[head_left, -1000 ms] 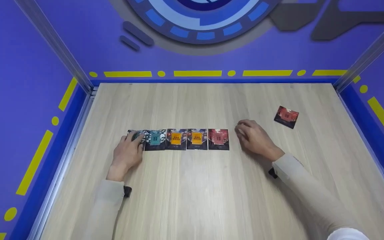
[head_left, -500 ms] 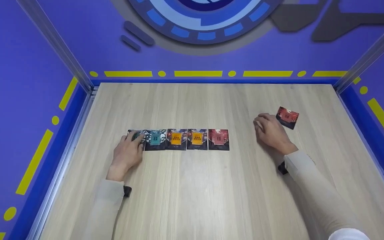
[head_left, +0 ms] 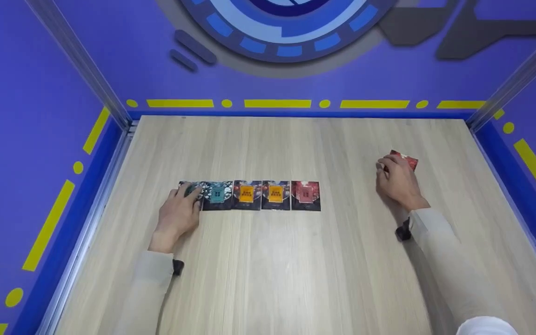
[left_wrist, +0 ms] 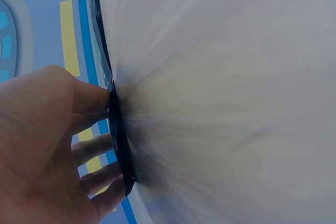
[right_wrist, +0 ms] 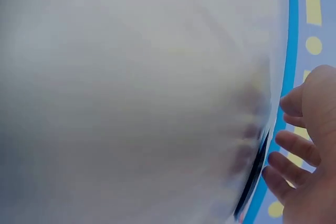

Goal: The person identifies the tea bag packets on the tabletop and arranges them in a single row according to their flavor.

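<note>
My left hand (head_left: pixel 179 214) rests its fingertips on the leftmost dark-and-teal packet (head_left: pixel 196 184), which it partly hides. In the left wrist view the fingers (left_wrist: pixel 100 148) touch that thin, flat packet (left_wrist: pixel 122 148) on the table. Beside it in the row lie a teal packet (head_left: pixel 217 195), two orange-labelled packets (head_left: pixel 246 194) and a red packet (head_left: pixel 305 195). My right hand (head_left: pixel 400 182) is over another red packet (head_left: pixel 409 161), set apart at the right and partly hidden. In the right wrist view, loosely bent fingers (right_wrist: pixel 290 169) hover just above that packet's dark edge (right_wrist: pixel 253 174).
The wooden tabletop (head_left: pixel 258 265) extends around the row of packets. A blue-purple back wall (head_left: pixel 268 83) with yellow marks and side panels enclose it, with metal posts (head_left: pixel 82 65) at the corners.
My right hand has moved right and slightly away, from near the row's right end to over the separate red packet. My left hand and the row of packets have stayed put.
</note>
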Tool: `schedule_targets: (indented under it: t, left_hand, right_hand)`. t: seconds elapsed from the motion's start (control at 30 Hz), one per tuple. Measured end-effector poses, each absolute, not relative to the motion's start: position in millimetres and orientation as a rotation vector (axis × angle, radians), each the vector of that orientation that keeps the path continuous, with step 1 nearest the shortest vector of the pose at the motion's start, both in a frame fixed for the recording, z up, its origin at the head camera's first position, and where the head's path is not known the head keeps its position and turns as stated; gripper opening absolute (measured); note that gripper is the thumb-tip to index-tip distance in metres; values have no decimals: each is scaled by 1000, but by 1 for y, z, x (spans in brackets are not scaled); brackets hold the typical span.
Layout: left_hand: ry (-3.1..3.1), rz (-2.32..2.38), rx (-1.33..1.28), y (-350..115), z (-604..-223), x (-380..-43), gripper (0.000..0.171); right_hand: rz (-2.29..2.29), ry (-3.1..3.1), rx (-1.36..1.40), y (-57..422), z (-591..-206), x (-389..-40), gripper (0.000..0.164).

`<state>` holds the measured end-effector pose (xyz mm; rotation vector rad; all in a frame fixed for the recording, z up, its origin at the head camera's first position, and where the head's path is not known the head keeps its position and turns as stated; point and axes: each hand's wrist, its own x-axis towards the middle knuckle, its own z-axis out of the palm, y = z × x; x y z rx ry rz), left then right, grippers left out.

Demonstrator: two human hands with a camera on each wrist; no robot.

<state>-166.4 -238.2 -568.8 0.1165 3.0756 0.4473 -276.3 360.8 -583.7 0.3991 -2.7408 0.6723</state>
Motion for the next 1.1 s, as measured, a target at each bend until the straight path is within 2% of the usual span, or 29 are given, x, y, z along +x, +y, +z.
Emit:
schedule_targets:
  t: [0.5, 0.67, 1.1]
  left_hand:
    - [3062, 453, 110, -238, -570, -167, 50]
    - [3065, 464, 113, -238, -568, -167, 50]
    - [3091, 449, 119, -237, -568, -166, 49]
  right_hand:
    - [659, -2756, 282, 385, -580, -280, 30]
    - [678, -2798, 199, 390, -580, -281, 35]
    - [686, -2853, 189, 390, -581, -278, 37]
